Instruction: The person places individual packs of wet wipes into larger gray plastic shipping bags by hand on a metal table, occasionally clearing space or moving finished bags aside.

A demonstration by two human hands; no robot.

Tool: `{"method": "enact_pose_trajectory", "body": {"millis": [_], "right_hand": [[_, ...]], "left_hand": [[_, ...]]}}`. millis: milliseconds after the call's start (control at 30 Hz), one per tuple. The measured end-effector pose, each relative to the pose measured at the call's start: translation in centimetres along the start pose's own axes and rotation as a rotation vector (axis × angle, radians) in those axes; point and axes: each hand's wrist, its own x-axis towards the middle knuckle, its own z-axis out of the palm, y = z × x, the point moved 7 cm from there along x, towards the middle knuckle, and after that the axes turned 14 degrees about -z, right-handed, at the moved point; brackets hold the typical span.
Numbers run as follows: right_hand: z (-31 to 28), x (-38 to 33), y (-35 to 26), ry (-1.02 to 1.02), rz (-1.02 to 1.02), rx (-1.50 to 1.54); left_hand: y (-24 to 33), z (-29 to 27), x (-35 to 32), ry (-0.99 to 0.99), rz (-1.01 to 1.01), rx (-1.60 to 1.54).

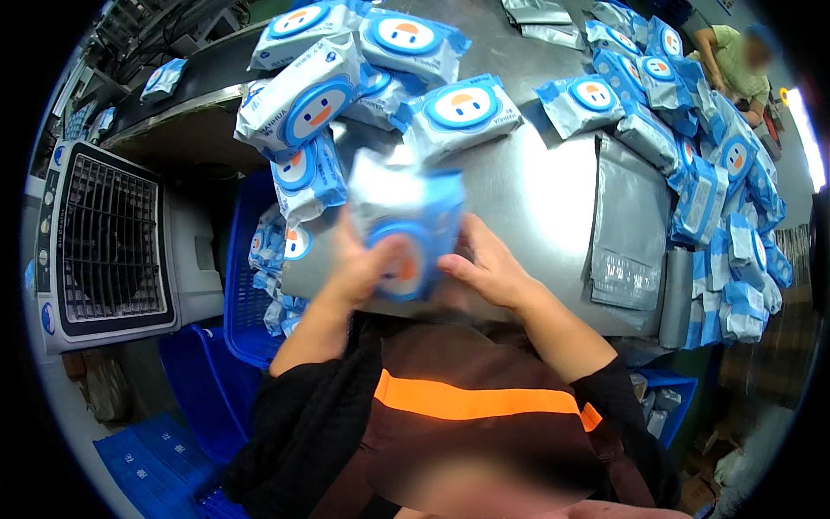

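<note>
A blue-and-white pack of wipes (406,221), blurred by motion, is held upright and tilted before me, above the near edge of the metal table. My left hand (356,266) grips its left side, thumb across the round printed face. At its right edge is my right hand (491,266), its thumb against the pack and its fingers partly hidden behind. Just beyond my hands, several more wipes packs (462,108) lie heaped at the table's far left. One wipes pack (309,177) leans at the left edge near my left hand.
Grey plastic bags (627,233) lie flat right of my right hand. Further right is a large pile of wipes packs (683,130). At left stand an air cooler (112,242), a blue crate (245,259) and a dark conveyor (207,73). A person (735,65) is at the far right.
</note>
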Motion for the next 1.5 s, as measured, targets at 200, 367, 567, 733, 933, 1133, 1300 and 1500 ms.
{"method": "enact_pose_trajectory", "body": {"millis": [200, 367, 567, 733, 933, 1133, 1300, 1500], "right_hand": [[-13.5, 4.8, 0.3, 0.400, -0.156, -0.544], [-15.8, 13.4, 2.5, 0.227, -0.214, -1.048], [-6.3, 13.5, 2.0, 0.160, 0.180, -0.969], [3.7, 12.1, -0.9, -0.217, 0.095, -1.056], [6.1, 9.6, -4.2, -0.478, -0.453, -0.344], [-15.9, 17.8, -1.9, 0.190, -0.181, -1.221], [-17.7, 20.6, 4.6, -0.093, -0.177, -1.216], [-14.4, 16.2, 2.2, 0.009, -0.021, -1.239]], "left_hand": [[9.1, -19.3, -5.7, 0.748, 0.000, 0.804], [18.9, -11.5, 0.3, 0.744, 0.717, 1.099], [16.4, -11.2, 10.7, 0.375, 0.113, 1.165], [14.5, -13.7, 5.0, 0.252, 0.072, 0.960], [12.6, -27.7, -1.7, 0.519, -0.430, 1.178], [24.6, -15.3, 10.1, 0.474, 0.463, 1.202], [28.2, -1.3, 29.7, 0.311, 0.656, 1.418], [13.6, 3.9, 39.7, -0.025, -0.364, 1.601]]}}
